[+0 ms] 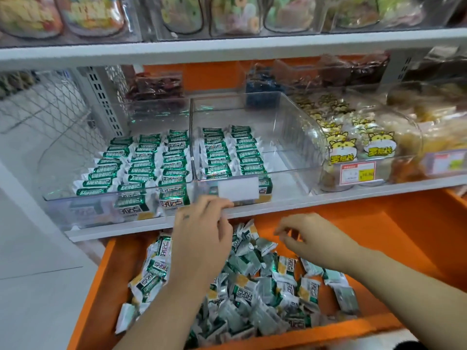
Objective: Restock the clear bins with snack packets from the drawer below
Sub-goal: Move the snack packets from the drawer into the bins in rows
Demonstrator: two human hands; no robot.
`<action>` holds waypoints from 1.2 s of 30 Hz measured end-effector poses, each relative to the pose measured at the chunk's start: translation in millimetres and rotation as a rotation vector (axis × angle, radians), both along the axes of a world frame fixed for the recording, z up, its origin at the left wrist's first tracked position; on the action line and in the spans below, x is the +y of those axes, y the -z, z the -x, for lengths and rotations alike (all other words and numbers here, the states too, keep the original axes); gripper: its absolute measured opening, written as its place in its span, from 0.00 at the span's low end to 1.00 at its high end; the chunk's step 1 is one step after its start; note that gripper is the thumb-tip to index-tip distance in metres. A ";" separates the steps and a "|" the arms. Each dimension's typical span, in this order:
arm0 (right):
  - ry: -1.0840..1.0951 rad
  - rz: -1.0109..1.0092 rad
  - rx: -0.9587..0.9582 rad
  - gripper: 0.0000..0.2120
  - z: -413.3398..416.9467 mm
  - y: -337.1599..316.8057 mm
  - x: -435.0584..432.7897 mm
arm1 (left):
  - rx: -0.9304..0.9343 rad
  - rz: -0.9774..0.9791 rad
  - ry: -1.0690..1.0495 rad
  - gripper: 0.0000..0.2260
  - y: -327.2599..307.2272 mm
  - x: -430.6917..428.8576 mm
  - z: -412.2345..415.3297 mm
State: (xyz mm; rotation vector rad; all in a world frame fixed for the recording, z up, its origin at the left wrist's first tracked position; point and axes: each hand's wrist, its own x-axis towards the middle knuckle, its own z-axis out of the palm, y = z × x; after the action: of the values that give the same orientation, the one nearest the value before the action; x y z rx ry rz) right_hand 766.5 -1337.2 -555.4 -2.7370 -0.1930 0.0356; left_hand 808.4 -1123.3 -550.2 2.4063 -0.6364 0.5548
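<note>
Packets [242, 294] lie heaped in the drawer [101, 286] nearest us. We curl our left hand [202, 236] at the shelf [328, 199] edge, grip unclear; our right hand [310, 233] hangs loose, empty. Bins [285, 122] above hold rows.

We make out white Chinese characters on the green bands of the snack packets [174, 157] and yellow ones on the hamster bags [381, 147], none of which we can read surely, while the red-edged price tag [357, 174] carries a figure like 16.8.
</note>
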 end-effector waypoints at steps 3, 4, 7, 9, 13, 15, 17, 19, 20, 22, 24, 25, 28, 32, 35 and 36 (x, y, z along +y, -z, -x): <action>-0.043 0.177 0.245 0.11 -6.8 24.9 -18.4 | 0.237 -0.185 0.115 0.09 19.9 -12.2 0.1; -0.047 0.233 0.305 0.12 -8.1 33.5 -24.5 | 0.296 -0.228 0.125 0.10 26.9 -15.4 -4.0; -0.074 0.386 0.460 0.13 -6.5 59.8 -39.9 | 0.396 -0.391 0.153 0.11 50.5 -22.8 -21.9; -0.124 0.442 0.552 0.13 -4.8 77.6 -46.7 | 0.444 -0.519 0.188 0.11 68.4 -24.5 -36.5; -0.145 0.422 0.621 0.17 -13.7 116.3 -49.6 | 0.581 -0.670 0.278 0.12 108.4 -27.3 -62.0; -0.170 0.363 0.652 0.21 -18.5 136.2 -47.1 | 0.635 -0.690 0.315 0.12 128.4 -30.4 -69.3; -0.180 0.277 0.709 0.24 -21.3 150.7 -44.6 | 0.680 -0.714 0.347 0.12 147.4 -33.8 -73.2; -0.195 0.224 0.741 0.26 -25.0 160.5 -44.1 | 0.721 -0.758 0.381 0.12 163.4 -36.1 -74.3; -0.198 0.208 0.743 0.27 -27.1 165.3 -44.8 | 0.740 -0.780 0.397 0.12 170.4 -36.6 -74.6; -0.199 0.182 0.754 0.27 -29.9 175.4 -44.0 | 0.756 -0.819 0.425 0.11 181.6 -37.1 -74.5; -0.240 0.228 0.769 0.27 -30.3 184.9 -39.9 | 0.754 -0.846 0.451 0.12 189.8 -37.9 -74.5; -0.267 0.267 0.773 0.27 -30.2 189.1 -37.5 | 0.749 -0.852 0.461 0.13 192.9 -38.4 -74.6; -0.286 0.309 0.769 0.26 -32.3 195.1 -32.3 | 0.735 -0.853 0.466 0.14 200.1 -37.5 -76.0; -0.210 0.215 0.794 0.21 -35.6 198.1 -40.8 | 0.732 -0.852 0.462 0.16 207.8 -34.2 -77.1; -0.059 0.137 0.790 0.10 -41.6 204.0 -56.4 | 0.739 -0.857 0.455 0.19 212.3 -35.5 -77.0; -0.004 0.117 0.773 0.07 -44.1 205.3 -61.9 | 0.744 -0.862 0.458 0.20 213.7 -36.6 -76.5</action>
State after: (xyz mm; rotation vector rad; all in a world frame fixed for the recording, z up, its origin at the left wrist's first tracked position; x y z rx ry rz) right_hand 810.6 -1399.1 -760.7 -2.6116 0.0276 1.1026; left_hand 884.9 -1160.0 -763.8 2.7533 -1.1660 -0.9550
